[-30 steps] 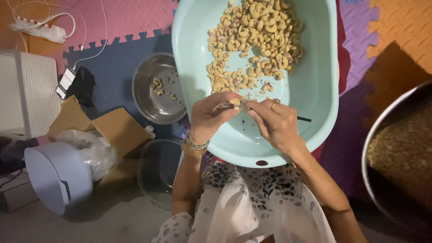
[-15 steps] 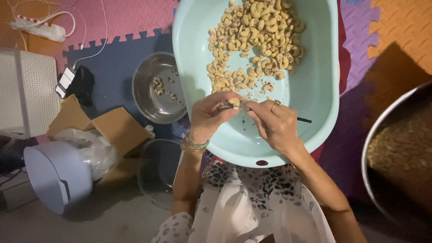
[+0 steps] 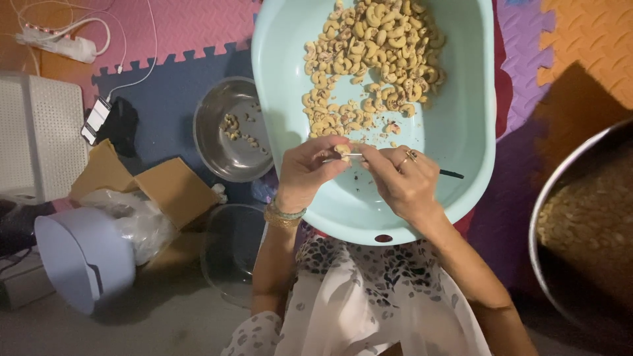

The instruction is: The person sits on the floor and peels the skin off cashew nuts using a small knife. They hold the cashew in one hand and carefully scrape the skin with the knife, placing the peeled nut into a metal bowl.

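The left hand (image 3: 306, 173) pinches one small cashew nut (image 3: 343, 150) between thumb and fingers. The right hand (image 3: 399, 178) is closed around a thin tool (image 3: 448, 174) with a dark handle, and the tool's tip touches the nut. The two hands are close together, over the near part of a big light-green tub (image 3: 461, 132). The tub rests on the person's lap. A heap of cashew nuts (image 3: 369, 66) lies at the far end of the tub. On the floor to the left of the tub sits a metal bowl (image 3: 217, 145) with a few nuts in it. A clear bowl (image 3: 224, 257) sits nearer, by the left arm. At the right edge is a big metal pot (image 3: 560, 198), full of nuts.
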